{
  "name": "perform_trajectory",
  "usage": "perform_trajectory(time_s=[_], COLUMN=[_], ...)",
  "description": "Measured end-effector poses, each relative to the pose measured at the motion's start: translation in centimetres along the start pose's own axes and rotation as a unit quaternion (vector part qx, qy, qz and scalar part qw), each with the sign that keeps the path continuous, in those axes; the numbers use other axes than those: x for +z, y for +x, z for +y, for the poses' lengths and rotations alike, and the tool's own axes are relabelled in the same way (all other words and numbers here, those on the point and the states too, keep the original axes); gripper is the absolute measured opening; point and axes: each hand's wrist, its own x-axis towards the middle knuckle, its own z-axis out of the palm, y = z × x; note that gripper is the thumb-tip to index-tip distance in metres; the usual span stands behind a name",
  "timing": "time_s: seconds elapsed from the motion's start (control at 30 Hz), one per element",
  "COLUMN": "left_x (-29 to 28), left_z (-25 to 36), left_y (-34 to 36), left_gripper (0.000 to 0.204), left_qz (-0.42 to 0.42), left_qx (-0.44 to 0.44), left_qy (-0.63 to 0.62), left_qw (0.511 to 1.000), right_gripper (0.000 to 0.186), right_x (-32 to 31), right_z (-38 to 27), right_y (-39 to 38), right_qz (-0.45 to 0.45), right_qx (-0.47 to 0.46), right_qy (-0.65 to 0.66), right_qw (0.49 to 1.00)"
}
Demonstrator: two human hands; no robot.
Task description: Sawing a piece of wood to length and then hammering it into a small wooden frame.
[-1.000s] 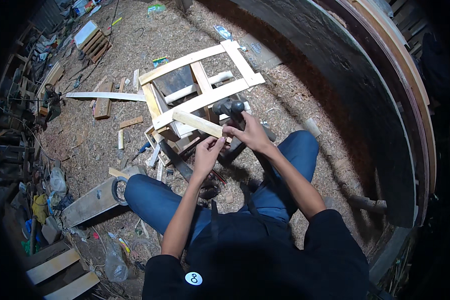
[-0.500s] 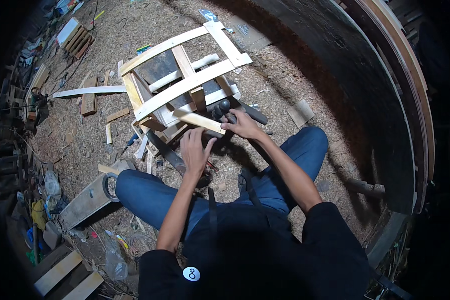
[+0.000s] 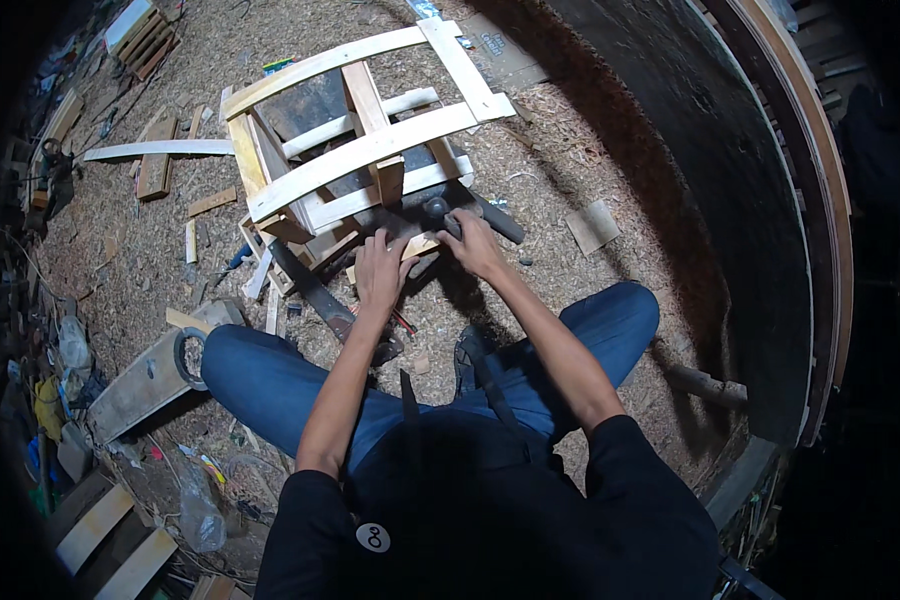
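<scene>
The small wood strip (image 3: 422, 244) is just above the middle of the picture, between the two hands and below the big wooden frame (image 3: 370, 152). It is pale, flat and thin. I think it is light and stiff, not soft. Bare wood like this should not be slippery, but rough edges might leave splinters. A thin bit like that could crack or split if bent hard. A good place to hold it would be by its two long edges, near an end, with finger and thumb.

The left hand (image 3: 378, 270) is over the strip with its back up. Its thumb stands apart from the fingers, but I cannot tell if they press on the wood. The right hand (image 3: 475, 243) is at the strip's right end, fingers curled, just beside a dark round knob (image 3: 436, 207). I cannot tell what it pinches.

The strip's long way seems to go on a slant, from lower left up to the right. One end points at the right hand. A pale bit also peeks out left of the left hand; it may be the same strip, but the hand hides the middle, so I am not sure.
</scene>
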Motion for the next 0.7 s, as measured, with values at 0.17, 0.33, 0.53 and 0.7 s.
perform_trajectory(time_s=[0.17, 0.33, 0.53, 0.7], left_x=[-0.2, 2.2, 3.0, 3.3], left_z=[0.5, 1.5, 1.7, 2.1], left_y=[-0.1, 0.5, 0.5, 1.0], left_gripper=[0.042, 0.033, 0.018, 0.014], left_qz=[0.050, 0.097, 0.096, 0.101], left_qx=[-0.017, -0.096, -0.118, -0.127], left_qy=[-0.108, -0.209, -0.200, -0.171], left_qw=[0.993, 0.968, 0.968, 0.972], right_gripper=[0.035, 0.037, 0.036, 0.036], right_x=[-1.9, -2.2, -1.7, -0.8], right_z=[-2.2, -1.6, -1.7, -0.9], right_y=[-0.6, -1.4, -1.3, -1.7], right_qz=[-0.064, -0.031, -0.096, -0.097], right_qx=[0.092, 0.048, 0.095, 0.092], right_qy=[0.015, 0.031, 0.007, 0.025], right_qw=[0.994, 0.998, 0.991, 0.991])
